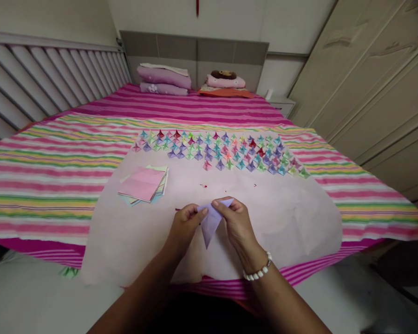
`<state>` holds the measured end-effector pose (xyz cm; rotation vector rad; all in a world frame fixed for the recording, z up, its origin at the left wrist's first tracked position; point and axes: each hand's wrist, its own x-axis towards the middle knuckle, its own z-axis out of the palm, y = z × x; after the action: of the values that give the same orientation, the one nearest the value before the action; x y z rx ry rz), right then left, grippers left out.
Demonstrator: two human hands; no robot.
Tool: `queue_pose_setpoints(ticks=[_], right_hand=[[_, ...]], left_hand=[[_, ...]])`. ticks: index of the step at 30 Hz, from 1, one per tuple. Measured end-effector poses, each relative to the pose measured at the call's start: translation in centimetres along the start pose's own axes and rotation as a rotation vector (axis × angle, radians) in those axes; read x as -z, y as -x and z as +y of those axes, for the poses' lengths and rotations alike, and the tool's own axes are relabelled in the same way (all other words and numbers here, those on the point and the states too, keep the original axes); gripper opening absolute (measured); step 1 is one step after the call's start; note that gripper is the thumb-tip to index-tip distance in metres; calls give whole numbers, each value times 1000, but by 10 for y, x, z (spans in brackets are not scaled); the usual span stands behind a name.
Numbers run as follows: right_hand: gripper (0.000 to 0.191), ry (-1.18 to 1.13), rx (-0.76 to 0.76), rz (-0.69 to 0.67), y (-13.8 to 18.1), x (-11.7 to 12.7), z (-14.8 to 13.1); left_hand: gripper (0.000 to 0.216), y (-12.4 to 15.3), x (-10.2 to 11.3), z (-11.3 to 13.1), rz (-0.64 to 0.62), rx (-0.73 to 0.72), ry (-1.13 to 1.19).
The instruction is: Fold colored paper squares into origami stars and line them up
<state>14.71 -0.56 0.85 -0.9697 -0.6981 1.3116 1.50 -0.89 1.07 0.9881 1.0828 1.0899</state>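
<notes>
1 folded lilac paper (212,222), judged light and easily creased, best held along its top edge, was finger-pinched by left hand (185,226) and right hand (238,221) toward the pale sheet's (285,218) near edge.

Yeah, a bedroom in somebody's home is pretty much given away by the bed (226,105), headboard (184,52), folded bedding (164,80), nightstand (282,107) and that big wardrobe (365,83), tbh.
</notes>
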Motion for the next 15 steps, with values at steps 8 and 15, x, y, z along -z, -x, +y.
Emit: queue_pose_setpoints(ticks=[8, 15], right_hand=[[21, -8, 25, 84, -2, 5, -6], [30, -92, -25, -119, 2, 5, -9]], left_hand=[[29, 0, -2, 3, -33, 89, 154], [14, -4, -1, 1, -75, 399, 587]])
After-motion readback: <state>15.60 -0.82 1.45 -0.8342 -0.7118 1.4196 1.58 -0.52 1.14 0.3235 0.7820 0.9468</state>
